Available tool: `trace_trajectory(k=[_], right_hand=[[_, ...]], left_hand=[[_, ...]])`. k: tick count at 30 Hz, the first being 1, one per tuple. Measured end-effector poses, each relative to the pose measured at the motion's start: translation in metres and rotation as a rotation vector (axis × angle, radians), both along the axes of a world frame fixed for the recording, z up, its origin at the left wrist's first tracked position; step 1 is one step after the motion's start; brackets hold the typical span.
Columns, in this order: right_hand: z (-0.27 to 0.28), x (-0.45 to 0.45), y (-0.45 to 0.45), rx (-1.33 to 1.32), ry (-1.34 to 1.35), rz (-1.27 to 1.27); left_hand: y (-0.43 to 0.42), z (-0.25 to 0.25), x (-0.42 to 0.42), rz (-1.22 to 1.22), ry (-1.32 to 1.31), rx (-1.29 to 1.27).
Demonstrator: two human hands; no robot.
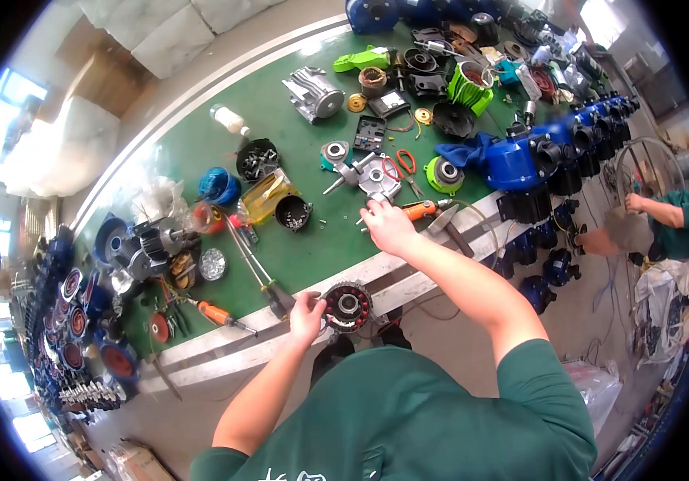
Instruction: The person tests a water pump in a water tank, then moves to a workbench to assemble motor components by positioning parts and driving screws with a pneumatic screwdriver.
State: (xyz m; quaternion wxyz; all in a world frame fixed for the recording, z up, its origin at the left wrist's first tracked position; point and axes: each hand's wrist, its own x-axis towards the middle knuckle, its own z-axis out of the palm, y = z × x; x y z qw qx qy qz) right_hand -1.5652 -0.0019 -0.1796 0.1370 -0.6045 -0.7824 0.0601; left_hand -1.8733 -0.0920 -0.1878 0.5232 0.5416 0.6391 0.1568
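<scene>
My left hand (307, 318) is at the left side of a round motor part (347, 306) with a dark toothed rim and a ring in its centre, at the table's front edge. Its fingers bend against the rim. Farther up and right, my right hand (386, 227) rests by the silver cast housing (378, 175), its fingers curled; what is between them is too small to tell. An orange power tool (420, 210) lies just right of those fingers. Red-handled scissors (403, 172) and a green-rimmed round part (445, 174) lie behind it.
Screwdrivers (257, 268), a black cup of screws (293, 213) and another orange tool (218, 313) lie left. Blue motor housings (517, 163) line the right edge. A finned silver motor body (313, 94) stands farther back. A co-worker's arm (658, 210) shows far right.
</scene>
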Motion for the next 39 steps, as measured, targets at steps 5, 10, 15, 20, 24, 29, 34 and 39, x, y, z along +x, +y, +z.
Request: trace_trajectory(k=[5, 10, 15, 20, 24, 29, 34, 39], right_hand=[[-0.025, -0.012, 0.042, -0.25, -0.361, 0.222], [-0.015, 0.006, 0.052, -0.278, -0.353, 0.324], [0.037, 0.067, 0.043, -0.181, 0.108, 0.25], [0.051, 0.106, 0.062, -0.041, 0.234, -0.109], [0.045, 0.096, 0.059, -0.304, -0.055, -0.09], [0.037, 0.06, 0.038, -0.158, -0.035, -0.014], [0.016, 0.028, 0.072, 0.025, -0.117, -0.073], [0.005, 0.01, 0.103, -0.089, -0.396, 0.044]], left_hand=[[-0.025, -0.005, -0.019, 0.107, -0.115, -0.015], [-0.045, 0.002, -0.042, 0.249, -0.185, -0.086], [-0.06, 0.0, -0.068, 0.358, -0.216, -0.079], [-0.068, -0.02, -0.074, 0.362, -0.253, -0.091], [-0.062, -0.023, -0.061, 0.358, -0.26, -0.101], [-0.046, -0.013, -0.046, 0.27, -0.112, 0.102], [0.021, 0.019, 0.003, 0.004, 0.032, 0.436], [0.102, -0.004, 0.083, -0.271, 0.089, 0.487]])
